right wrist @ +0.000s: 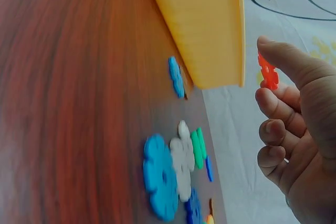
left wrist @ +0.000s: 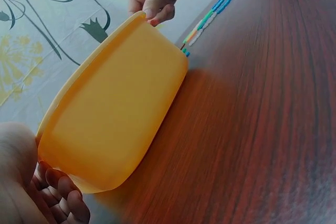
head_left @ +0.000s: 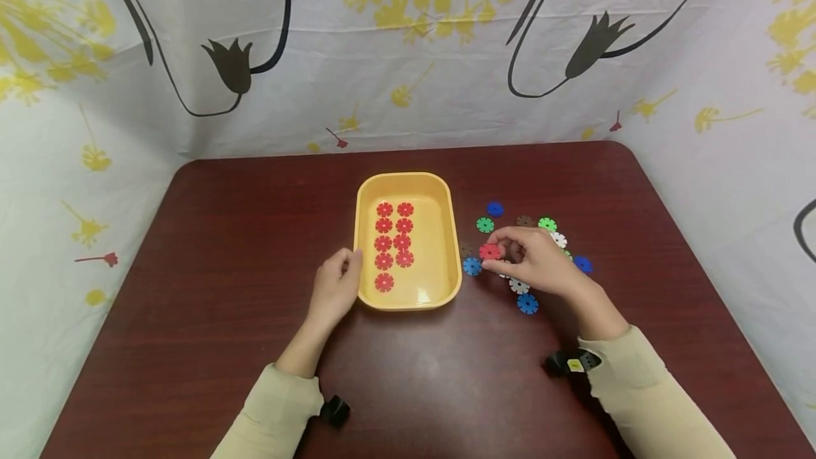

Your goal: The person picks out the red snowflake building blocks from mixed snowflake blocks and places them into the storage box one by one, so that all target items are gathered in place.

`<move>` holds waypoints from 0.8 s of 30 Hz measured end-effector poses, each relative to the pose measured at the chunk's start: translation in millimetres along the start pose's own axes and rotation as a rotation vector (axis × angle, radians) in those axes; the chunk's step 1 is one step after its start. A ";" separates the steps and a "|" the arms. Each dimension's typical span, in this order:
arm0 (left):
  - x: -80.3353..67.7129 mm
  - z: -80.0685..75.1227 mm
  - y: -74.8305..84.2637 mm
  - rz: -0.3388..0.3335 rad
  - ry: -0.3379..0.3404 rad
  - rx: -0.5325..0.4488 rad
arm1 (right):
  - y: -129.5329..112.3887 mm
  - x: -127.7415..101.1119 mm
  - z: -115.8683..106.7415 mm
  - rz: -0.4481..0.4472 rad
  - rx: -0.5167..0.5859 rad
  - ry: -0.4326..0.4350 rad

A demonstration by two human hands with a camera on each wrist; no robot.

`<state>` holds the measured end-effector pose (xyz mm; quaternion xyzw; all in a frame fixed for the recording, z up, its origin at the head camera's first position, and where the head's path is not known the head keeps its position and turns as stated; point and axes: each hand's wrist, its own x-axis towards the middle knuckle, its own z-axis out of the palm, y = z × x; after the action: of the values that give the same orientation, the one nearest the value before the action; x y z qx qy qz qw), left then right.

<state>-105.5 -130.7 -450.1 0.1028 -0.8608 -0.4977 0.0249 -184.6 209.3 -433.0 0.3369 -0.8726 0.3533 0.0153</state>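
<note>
My right hand (head_left: 538, 261) pinches a red notched plastic disc (head_left: 490, 251) between thumb and fingertips, raised above the table just right of the yellow tray (head_left: 438, 276). In the right wrist view the same red disc (right wrist: 268, 72) shows nearly edge-on, and the other fingers are curled under it. My left hand (head_left: 335, 285) grips the tray's left rim; the left wrist view shows its thumb side at the rim and curled fingers (left wrist: 63, 192) against the outer wall. Inside the tray several red discs (head_left: 383, 243) lie flat in two columns on the left side.
Loose discs lie right of the tray: blue (head_left: 527, 304), white (head_left: 519, 285), green (head_left: 485, 224), brown (head_left: 525, 221) and dark blue (head_left: 583, 264), some partly hidden under my right hand. A patterned cloth (head_left: 408, 126) hangs behind the dark wooden table (head_left: 268, 211).
</note>
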 end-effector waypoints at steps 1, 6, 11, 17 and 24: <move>0.0 -0.2 0.1 -0.001 0.000 0.000 | -1.4 1.8 1.1 -0.001 0.002 -0.004; 0.0 0.0 0.1 0.002 0.000 -0.003 | -9.2 10.2 5.0 -0.015 0.018 -0.020; 0.0 0.1 -0.3 0.010 0.004 -0.004 | -19.0 19.9 9.8 -0.040 0.066 -0.027; -0.6 -0.1 0.8 0.003 0.000 -0.003 | -29.3 27.4 19.0 -0.060 0.101 -0.045; -0.7 -0.6 0.9 0.007 -0.002 0.001 | -40.5 37.8 31.2 -0.134 0.119 -0.044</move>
<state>-104.9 -130.6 -449.0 0.0995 -0.8615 -0.4972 0.0258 -182.9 146.8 -421.9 0.4025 -0.8258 0.3950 -0.0005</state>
